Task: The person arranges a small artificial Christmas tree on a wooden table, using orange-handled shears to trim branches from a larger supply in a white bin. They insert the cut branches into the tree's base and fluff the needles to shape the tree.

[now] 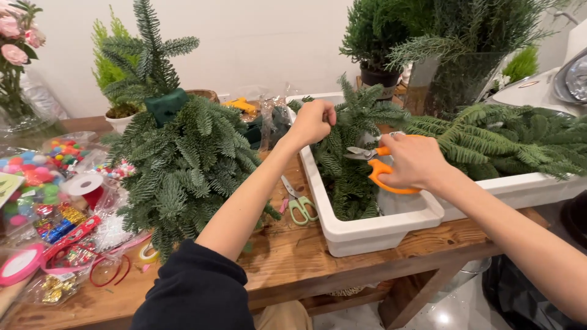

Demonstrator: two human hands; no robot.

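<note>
My left hand (313, 121) is closed around the top of a fir sprig (350, 131) that stands in a white rectangular tub (373, 229). My right hand (413, 162) grips orange-handled shears (374, 160), whose blades point left and touch the sprig's stem just below my left hand. More cut fir branches (501, 140) lie across the tub to the right. A small tree built of fir sprigs on a green foam cone (177, 153) stands on the wooden table (293, 263) to the left of my left arm.
Green-handled scissors (299, 205) lie on the table beside the tub. Bags of pompoms, ribbon spools and shiny ornaments (55, 208) crowd the left side. Potted conifers (379, 36) and a pink flower bouquet (15, 36) stand at the back against a white wall.
</note>
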